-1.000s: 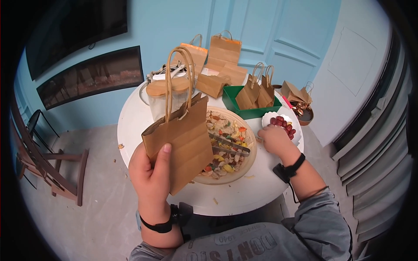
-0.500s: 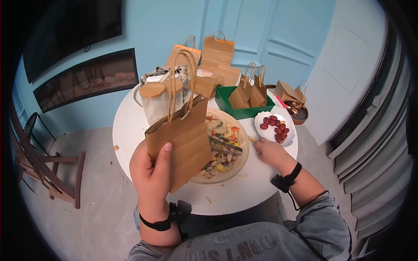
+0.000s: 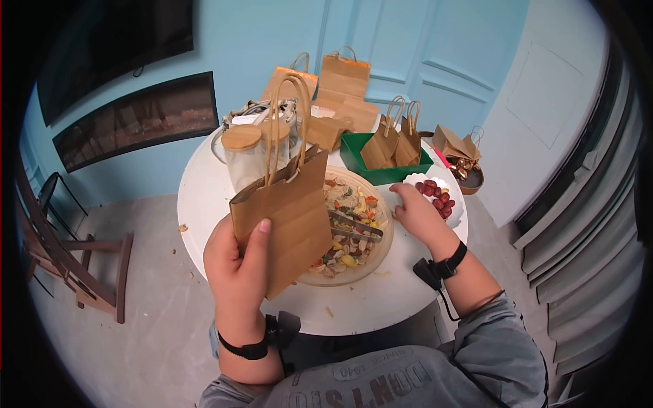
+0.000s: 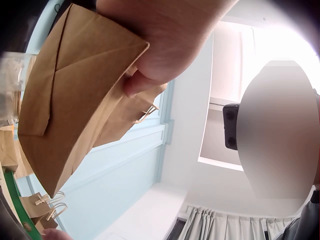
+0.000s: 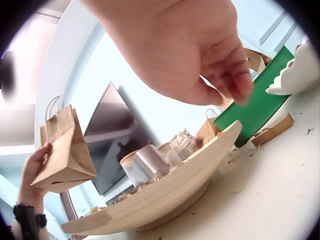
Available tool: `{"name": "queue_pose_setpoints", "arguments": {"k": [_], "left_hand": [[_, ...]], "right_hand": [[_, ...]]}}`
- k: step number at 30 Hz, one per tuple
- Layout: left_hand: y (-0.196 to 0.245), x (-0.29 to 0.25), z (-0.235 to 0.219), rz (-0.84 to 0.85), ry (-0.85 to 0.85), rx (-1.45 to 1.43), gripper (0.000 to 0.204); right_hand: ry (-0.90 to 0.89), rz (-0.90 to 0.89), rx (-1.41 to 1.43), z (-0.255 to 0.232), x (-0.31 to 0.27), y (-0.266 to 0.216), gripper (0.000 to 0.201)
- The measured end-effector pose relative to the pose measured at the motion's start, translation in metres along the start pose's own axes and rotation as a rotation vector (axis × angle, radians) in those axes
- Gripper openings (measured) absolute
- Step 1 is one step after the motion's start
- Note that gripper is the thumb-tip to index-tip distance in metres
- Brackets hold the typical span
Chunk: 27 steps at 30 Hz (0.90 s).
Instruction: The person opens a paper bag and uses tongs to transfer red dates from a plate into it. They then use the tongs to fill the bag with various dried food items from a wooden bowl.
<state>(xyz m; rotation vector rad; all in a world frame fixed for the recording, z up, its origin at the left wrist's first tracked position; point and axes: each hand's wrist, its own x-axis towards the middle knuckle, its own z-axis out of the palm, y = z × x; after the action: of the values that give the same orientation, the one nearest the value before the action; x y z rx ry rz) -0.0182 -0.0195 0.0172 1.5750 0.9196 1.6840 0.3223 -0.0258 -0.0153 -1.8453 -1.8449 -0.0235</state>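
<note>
My left hand [image 3: 238,272] grips a brown paper bag [image 3: 289,221] with twisted handles, thumb across its front, above the left part of a round wooden tray [image 3: 384,255] of mixed dried pieces; metal tongs [image 3: 357,226] lie in the tray. In the left wrist view the bag's folded bottom [image 4: 80,85] shows. My right hand [image 3: 422,214] is just right of the tray, beside a white scalloped dish [image 3: 457,216] of dark red fruit [image 3: 435,192]. In the right wrist view its bent fingers [image 5: 240,82] hang over the table, with nothing visible between them.
A green box [image 3: 381,177] holding small paper bags [image 3: 381,146] stands behind the tray. Lidded jars [image 3: 241,160] are at the back left. A small brown block [image 5: 272,131] lies on the table [image 5: 280,185] by the green box.
My right hand has moved away from the dish, then forward along the tray's right side, its index finger now extended. My left hand still holds the bag in nearly the same place.
</note>
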Motion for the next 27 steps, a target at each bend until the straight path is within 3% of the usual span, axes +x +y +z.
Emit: {"name": "queue_pose_setpoints", "arguments": {"k": [2, 4, 5, 8, 12, 14, 15, 18, 20, 22, 24, 27], "left_hand": [[0.001, 0.000, -0.002, -0.003, 0.011, -0.001, 0.021], [0.002, 0.000, -0.003, 0.031, 0.018, 0.020, 0.020], [0.002, 0.000, -0.004, 0.030, 0.022, 0.019, 0.020], [0.002, 0.001, -0.005, 0.045, 0.016, 0.021, 0.020], [-0.002, 0.000, -0.007, 0.057, 0.021, 0.043, 0.020], [-0.004, 0.000, -0.009, 0.066, 0.042, 0.048, 0.020], [-0.003, 0.000, -0.010, 0.072, 0.044, 0.043, 0.019], [-0.004, -0.001, -0.011, 0.065, 0.035, 0.041, 0.017], [-0.004, -0.001, -0.009, 0.056, 0.017, 0.041, 0.016], [-0.002, -0.002, -0.007, 0.029, -0.051, 0.083, 0.015], [-0.001, -0.004, -0.001, 0.051, -0.072, 0.080, 0.014], [-0.003, -0.006, 0.002, 0.091, -0.111, 0.100, 0.013]], "right_hand": [[-0.053, 0.001, -0.054, 0.015, 0.006, 0.015, 0.038], [-0.379, 0.224, -0.063, 0.025, 0.013, 0.017, 0.034], [-0.297, 0.098, -0.050, 0.030, 0.010, 0.025, 0.028], [-0.291, 0.070, -0.160, 0.036, 0.007, 0.033, 0.025], [-0.376, 0.153, -0.275, 0.023, -0.002, 0.022, 0.023], [-0.187, 0.224, -0.248, 0.007, -0.014, 0.014, 0.021], [-0.190, 0.219, -0.251, 0.000, -0.018, 0.013, 0.021], [-0.037, 0.148, -0.074, -0.022, -0.025, 0.006, 0.014], [-0.116, 0.372, 0.706, -0.042, -0.023, -0.006, 0.009], [-0.142, 0.339, 0.760, -0.058, -0.026, -0.022, 0.012], [-0.144, 0.316, 1.025, -0.063, -0.028, -0.046, 0.012], [-0.175, 0.242, 1.008, -0.068, -0.035, -0.062, 0.019]]}}
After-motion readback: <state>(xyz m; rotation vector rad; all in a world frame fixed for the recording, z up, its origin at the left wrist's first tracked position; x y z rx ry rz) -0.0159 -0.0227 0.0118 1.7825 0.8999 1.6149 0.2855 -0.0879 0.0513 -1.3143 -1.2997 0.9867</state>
